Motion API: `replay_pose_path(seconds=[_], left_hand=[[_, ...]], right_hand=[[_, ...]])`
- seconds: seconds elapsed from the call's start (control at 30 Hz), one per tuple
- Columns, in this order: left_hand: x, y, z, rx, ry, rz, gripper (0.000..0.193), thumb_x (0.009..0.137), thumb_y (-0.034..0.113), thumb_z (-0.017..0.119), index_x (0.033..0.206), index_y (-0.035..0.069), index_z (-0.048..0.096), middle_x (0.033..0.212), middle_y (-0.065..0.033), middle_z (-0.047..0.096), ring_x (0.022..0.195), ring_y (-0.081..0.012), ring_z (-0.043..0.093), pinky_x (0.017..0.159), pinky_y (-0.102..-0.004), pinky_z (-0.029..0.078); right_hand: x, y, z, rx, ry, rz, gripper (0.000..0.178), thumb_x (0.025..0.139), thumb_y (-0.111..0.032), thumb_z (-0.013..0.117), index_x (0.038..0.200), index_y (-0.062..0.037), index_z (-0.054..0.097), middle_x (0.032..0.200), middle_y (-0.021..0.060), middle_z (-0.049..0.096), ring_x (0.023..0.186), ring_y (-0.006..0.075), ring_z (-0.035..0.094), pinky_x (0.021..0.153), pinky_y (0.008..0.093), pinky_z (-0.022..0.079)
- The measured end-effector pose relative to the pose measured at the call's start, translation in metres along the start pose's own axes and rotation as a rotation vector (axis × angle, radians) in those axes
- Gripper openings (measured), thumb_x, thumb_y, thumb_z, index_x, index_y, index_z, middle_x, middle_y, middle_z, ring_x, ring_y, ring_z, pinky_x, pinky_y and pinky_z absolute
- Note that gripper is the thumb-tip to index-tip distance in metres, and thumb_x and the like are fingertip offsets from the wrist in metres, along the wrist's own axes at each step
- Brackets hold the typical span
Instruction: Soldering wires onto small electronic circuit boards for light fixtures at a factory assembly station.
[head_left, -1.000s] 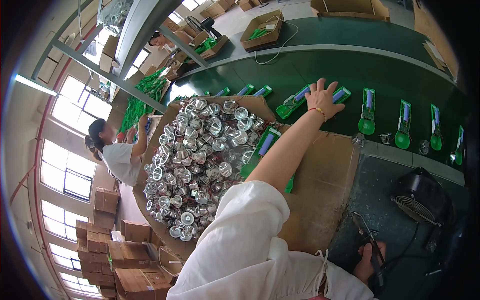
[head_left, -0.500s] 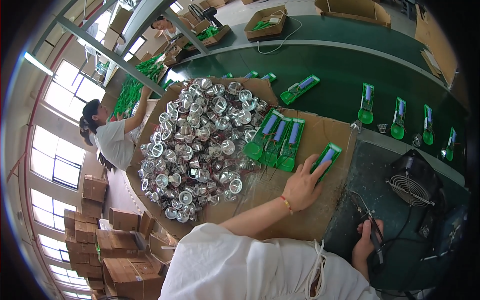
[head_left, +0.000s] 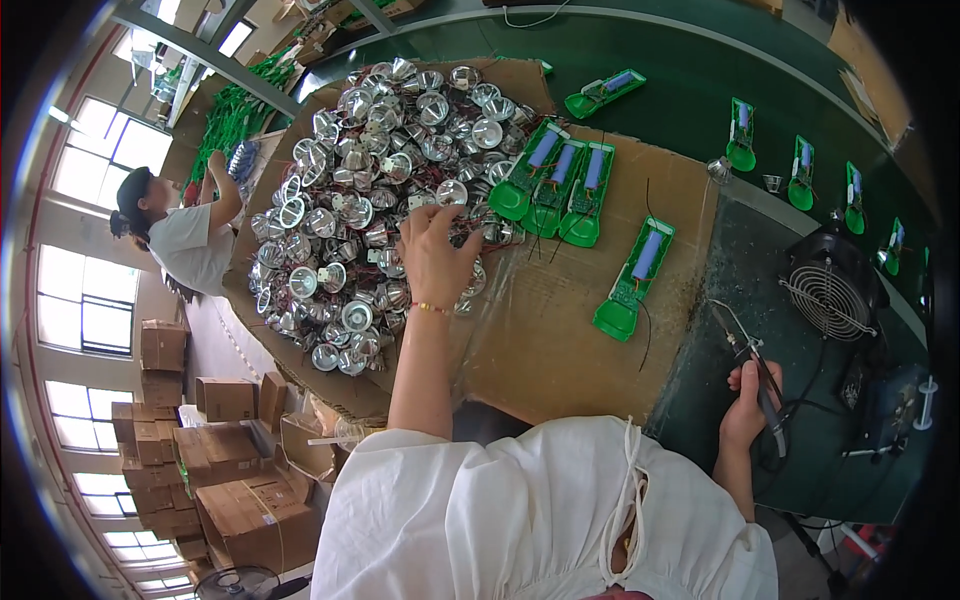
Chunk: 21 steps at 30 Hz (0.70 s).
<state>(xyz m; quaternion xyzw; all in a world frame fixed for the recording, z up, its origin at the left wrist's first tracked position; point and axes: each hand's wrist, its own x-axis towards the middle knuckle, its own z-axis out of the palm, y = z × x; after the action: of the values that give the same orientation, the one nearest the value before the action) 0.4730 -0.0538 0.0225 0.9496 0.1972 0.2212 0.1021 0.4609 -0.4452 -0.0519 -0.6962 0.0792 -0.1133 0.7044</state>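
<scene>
Left hand (head_left: 437, 258) half-curled over reflectors (head_left: 352, 211), can't tell if gripping any. Right hand (head_left: 742, 405) wrapped round iron (head_left: 767, 400), clear of cardboard (head_left: 540, 340), heat probably. Lone green case (head_left: 634, 280) on cardboard between hands, open side up, guess for easy access.

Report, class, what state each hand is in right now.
Left hand: fingers curled over the silver reflectors; whether gripping one cannot be told.
Right hand: closed, holding the black-handled tool.
</scene>
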Motion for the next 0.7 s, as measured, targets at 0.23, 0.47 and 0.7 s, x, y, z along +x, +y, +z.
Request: replay_pose_path(seconds=[0.23, 0.47, 0.7], left_hand=[[0.003, -0.019, 0.015, -0.161, 0.192, 0.065, 0.009, 0.076, 0.014, 0.065, 0.078, 0.005, 0.063, 0.087, -0.0071, 0.063, 0.088, -0.0280, 0.055, 0.078, -0.0389, 0.042], [-0.067, 0.063, 0.010, -0.783, -0.382, -0.136, 0.013, 0.079, 0.012, 0.063, 0.085, 0.001, 0.063, 0.077, -0.0100, 0.065, 0.070, -0.0144, 0.062, 0.065, -0.0263, 0.048], [-0.085, 0.087, 0.040, -0.802, -0.492, -0.105, 0.013, 0.078, 0.014, 0.067, 0.078, 0.001, 0.065, 0.068, -0.0093, 0.062, 0.060, -0.0175, 0.060, 0.056, -0.0280, 0.047]], right_hand=[[-0.016, -0.017, 0.005, -0.029, -0.034, -0.019, 0.014, 0.085, -0.013, 0.057, 0.090, 0.0003, 0.054, 0.070, 0.0043, 0.056, 0.060, 0.0095, 0.052, 0.056, 0.0210, 0.042], [-0.028, -0.034, 0.024, 0.044, -0.212, 0.001, 0.013, 0.082, -0.008, 0.059, 0.087, 0.0025, 0.053, 0.072, 0.0078, 0.056, 0.062, 0.0115, 0.055, 0.058, 0.0230, 0.046], [-0.026, -0.024, 0.046, -0.085, -0.335, -0.198, 0.015, 0.079, -0.008, 0.065, 0.084, 0.0004, 0.054, 0.069, 0.0062, 0.056, 0.058, 0.0104, 0.050, 0.055, 0.0240, 0.041]])
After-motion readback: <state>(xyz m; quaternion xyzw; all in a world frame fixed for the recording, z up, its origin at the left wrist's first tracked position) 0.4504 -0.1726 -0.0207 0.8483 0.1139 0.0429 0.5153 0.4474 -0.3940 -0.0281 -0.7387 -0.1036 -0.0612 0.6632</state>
